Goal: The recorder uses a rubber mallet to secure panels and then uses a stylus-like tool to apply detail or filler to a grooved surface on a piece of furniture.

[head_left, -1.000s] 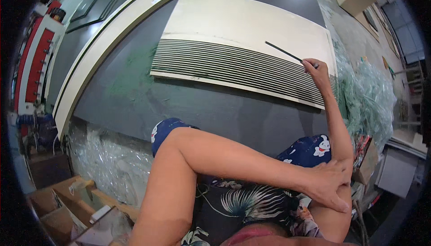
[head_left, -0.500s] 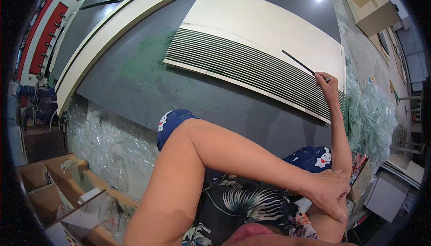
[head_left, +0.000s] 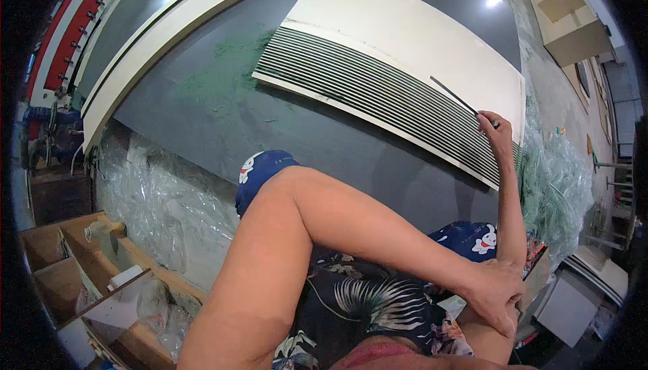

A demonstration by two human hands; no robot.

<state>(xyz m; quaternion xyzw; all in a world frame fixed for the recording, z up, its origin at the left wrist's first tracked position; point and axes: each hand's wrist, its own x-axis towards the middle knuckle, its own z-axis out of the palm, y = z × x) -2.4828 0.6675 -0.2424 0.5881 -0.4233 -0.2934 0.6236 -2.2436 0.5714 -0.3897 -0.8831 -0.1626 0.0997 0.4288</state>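
My right hand [head_left: 493,130] is closed round the near end of a thin dark stick-like tool [head_left: 453,93], whose exact kind I cannot make out. Its free end points up and left over a cream panel [head_left: 391,16]. Rows of narrow dark grooves [head_left: 358,97] run along the panel's near half. My left forearm crosses in front of my body, and my left hand [head_left: 495,294] grips my right arm [head_left: 514,228] around the elbow. Green dust [head_left: 226,73] is scattered over the dark grey board [head_left: 189,110] under the panel.
Clear plastic wrap lies along the board's left side [head_left: 169,194] and right side [head_left: 557,167]. A wooden compartment box [head_left: 101,262] stands at lower left. A curved cream strip [head_left: 182,19] borders the board, near a red and white machine [head_left: 74,29]. A cream cabinet [head_left: 570,29] stands at upper right.
The whole view has shifted slightly. Both hands keep their holds, with the tool in nearly the same place over the panel.
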